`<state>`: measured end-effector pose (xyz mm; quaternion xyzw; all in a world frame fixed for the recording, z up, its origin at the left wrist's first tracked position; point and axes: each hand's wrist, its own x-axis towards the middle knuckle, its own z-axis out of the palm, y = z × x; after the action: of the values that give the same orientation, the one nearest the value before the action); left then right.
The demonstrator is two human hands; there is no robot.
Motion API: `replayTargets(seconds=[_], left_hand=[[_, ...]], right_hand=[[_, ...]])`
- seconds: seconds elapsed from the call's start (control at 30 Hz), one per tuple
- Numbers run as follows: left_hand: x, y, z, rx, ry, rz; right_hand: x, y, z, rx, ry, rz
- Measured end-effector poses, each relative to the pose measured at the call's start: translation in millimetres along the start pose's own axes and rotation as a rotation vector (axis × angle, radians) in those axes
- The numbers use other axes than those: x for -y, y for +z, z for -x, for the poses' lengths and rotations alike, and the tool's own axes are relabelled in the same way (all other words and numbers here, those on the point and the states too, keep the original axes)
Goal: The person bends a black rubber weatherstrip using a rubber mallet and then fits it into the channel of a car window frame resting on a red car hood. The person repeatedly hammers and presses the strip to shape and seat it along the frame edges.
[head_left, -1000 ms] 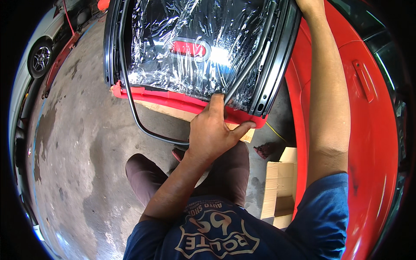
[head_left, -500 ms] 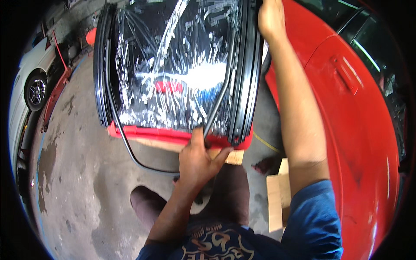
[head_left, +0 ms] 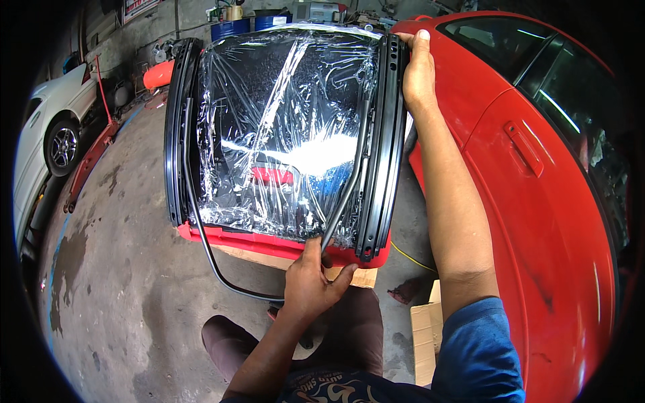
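Observation:
A dark glass panel wrapped in clear, wrinkled film [head_left: 269,127] sits between two black metal rails; it looks like a car sunroof assembly. My right hand [head_left: 420,74] grips the far end of the right rail [head_left: 381,154], thumb on top and the other fingers mostly hidden. At the near edge, my left hand [head_left: 312,282] is closed on a thin black tube [head_left: 341,205], its thumb pointing out to the right. The tube runs along the right rail, and a loop of it hangs down at the front left. Under the near edge lies a red panel [head_left: 269,243].
A red car [head_left: 484,168] stands close on the right. On the left are a white car [head_left: 47,134] and a red floor jack [head_left: 94,161]. Beneath the red panel shows wood or cardboard [head_left: 363,278]. An open cardboard box [head_left: 424,336] and a yellow cord [head_left: 410,258] are on the floor.
The view has tilted up, so the assembly appears lower and the far wall shows. Both hands keep their hold, and the right thumb is now in sight.

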<state>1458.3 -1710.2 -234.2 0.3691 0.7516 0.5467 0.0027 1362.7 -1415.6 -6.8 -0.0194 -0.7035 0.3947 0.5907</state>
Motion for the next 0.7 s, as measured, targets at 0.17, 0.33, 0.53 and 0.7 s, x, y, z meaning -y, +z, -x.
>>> replayTargets(seconds=[0.17,0.33,0.53,0.7], left_hand=[[-1,0,1,-0.016,0.004,0.016],[0,1,3,0.0,-0.044,0.025],[1,1,5,-0.025,-0.015,0.01],[2,1,5,-0.03,0.016,0.053]], right_hand=[[-10,-1,-5,0.06,0.035,0.033],[-14,-1,-13,0.171,0.214,-0.222],[-8,-1,-34,0.159,0.296,-0.066],[-10,4,-25,-0.015,0.144,-0.262]])
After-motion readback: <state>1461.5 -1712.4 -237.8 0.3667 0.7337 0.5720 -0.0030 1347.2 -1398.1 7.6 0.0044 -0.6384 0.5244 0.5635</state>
